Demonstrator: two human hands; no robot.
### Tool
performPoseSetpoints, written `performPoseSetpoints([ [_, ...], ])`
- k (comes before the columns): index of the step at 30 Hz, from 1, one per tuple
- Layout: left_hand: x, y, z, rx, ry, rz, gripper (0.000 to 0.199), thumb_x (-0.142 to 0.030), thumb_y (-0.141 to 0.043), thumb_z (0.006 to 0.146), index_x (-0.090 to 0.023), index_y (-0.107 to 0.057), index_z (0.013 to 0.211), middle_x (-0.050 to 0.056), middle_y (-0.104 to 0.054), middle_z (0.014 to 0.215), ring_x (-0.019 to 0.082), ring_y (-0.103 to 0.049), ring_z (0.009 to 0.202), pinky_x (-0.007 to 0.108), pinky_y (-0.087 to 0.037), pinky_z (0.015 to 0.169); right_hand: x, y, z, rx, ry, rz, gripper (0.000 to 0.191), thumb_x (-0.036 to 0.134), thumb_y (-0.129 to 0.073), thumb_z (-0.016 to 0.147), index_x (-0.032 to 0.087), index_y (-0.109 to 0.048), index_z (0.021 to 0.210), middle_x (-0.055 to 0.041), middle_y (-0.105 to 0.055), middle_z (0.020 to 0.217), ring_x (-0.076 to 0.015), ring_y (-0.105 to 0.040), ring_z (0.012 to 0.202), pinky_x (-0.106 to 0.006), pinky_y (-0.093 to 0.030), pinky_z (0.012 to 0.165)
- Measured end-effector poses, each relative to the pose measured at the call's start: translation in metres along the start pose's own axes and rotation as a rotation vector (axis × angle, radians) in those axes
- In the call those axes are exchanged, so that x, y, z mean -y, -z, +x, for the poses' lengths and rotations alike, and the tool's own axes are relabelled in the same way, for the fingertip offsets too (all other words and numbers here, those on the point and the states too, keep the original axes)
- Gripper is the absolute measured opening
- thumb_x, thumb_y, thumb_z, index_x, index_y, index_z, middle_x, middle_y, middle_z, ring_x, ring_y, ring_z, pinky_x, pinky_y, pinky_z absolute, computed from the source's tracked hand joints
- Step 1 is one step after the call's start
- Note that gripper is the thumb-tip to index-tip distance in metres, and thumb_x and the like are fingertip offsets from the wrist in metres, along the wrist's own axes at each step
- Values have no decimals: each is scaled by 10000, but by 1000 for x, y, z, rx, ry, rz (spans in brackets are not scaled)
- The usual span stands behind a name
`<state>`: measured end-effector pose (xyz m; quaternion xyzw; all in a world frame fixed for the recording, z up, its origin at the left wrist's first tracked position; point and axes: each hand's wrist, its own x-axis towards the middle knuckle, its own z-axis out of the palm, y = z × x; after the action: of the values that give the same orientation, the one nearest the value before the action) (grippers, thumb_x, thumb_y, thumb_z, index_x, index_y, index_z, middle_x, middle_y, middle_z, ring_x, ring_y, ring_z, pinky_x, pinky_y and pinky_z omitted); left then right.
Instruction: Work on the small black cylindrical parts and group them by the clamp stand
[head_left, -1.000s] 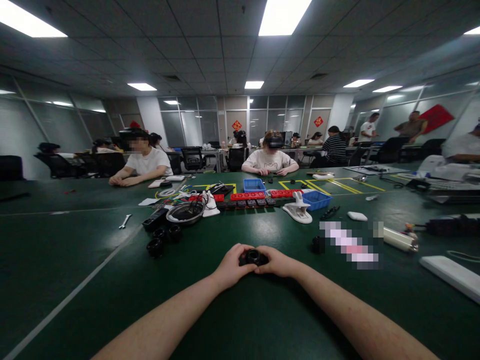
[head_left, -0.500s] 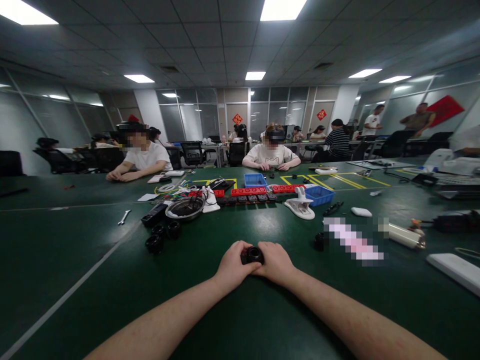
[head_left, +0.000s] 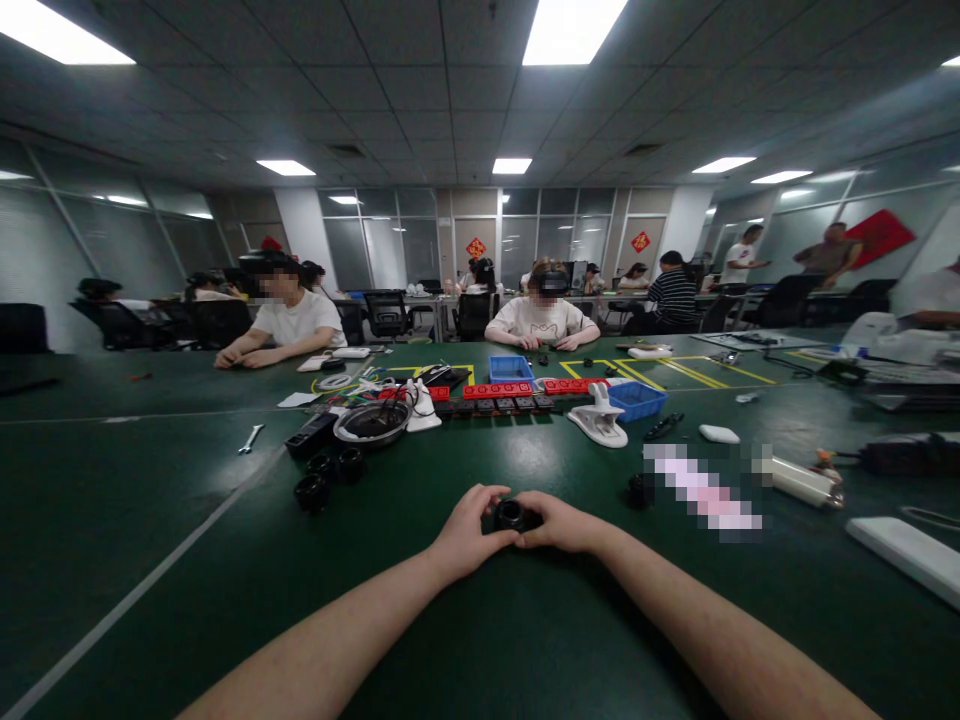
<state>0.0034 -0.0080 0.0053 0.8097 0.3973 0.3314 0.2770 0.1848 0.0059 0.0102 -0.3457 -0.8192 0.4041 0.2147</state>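
Observation:
A round black part (head_left: 510,515) with a ringed hollow top, like a small plastic fitting, stands upright on the green table between my two hands. My left hand (head_left: 472,530) curls round its left side, thumb in front and fingers behind. From the other side, my right hand (head_left: 555,522) pinches it with fingertips at the back and thumb at the front; a dark gap shows between palm and part. Similar black parts (head_left: 310,492) sit in a group to the left, and another black part (head_left: 639,490) stands to the right.
Farther up the table (head_left: 420,640) are a round metal dish (head_left: 371,424), red strips (head_left: 496,391), a white clip stand (head_left: 598,418) and blue trays (head_left: 636,400). A wrench (head_left: 251,439) lies left. At right are a cream cylinder (head_left: 801,482) and a white slab (head_left: 904,555). Co-workers sit across.
My right hand has loosened and drawn slightly right, its fingers less tightly wrapped. My left fingers have spread a little. The black part stays between them.

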Motion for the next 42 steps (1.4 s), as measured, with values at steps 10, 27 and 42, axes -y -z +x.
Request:
performPoseSetpoints([
  [10,-7,4,-2,23,-20,23,367,-243,-598,631,-231,-517,989,15,-481,851,157,-470,768,269,-389,679,-1,1,-2,11,-42,52,300,196,-619,606,159,-544,894,16,-540,801,-131,-496,731,-238,-391,657],
  [27,1,-1,3,20,12,9,334,-259,-600,634,-215,-524,956,7,-477,827,149,-459,747,250,-377,651,-3,-10,0,-183,-5,-380,558,433,-657,536,182,-490,1006,-38,-528,913,-193,-468,830,-294,-351,711],
  [42,-2,7,2,117,-9,-45,373,-281,-585,657,-227,-499,1015,13,-467,881,145,-466,778,231,-373,631,0,5,-4,4,22,-135,229,227,-594,650,159,-564,866,-3,-510,834,-152,-481,803,-266,-370,729],
])
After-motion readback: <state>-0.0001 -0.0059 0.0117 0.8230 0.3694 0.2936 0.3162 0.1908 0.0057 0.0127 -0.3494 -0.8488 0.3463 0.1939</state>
